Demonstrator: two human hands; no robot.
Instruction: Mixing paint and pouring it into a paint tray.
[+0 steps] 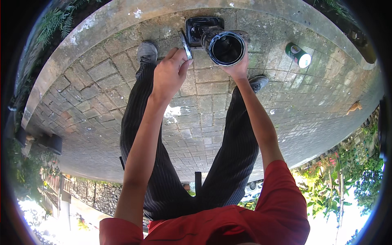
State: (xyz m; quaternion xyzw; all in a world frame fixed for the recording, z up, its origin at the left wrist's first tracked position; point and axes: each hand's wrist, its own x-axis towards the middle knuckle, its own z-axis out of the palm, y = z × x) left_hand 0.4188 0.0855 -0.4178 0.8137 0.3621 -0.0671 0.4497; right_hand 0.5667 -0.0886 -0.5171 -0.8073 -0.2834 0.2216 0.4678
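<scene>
Weathered brick paving [210, 87] spreads below everything. Above it, between the shoes, is an open-mouthed black cylinder [207, 39], glossy, patchy with pale marks, its rim catching light; the interior is dark, and whether anything fills it cannot be told. The right hand [240, 67] grips its side. The cylinder overlaps a shiny black square piece [191, 30]; whether they join is unclear. Rightward, a green can [296, 54] shows its white end, contents hidden. The left hand [171, 73] pinches a slim flat tool [185, 45], darker toward its far end.
</scene>
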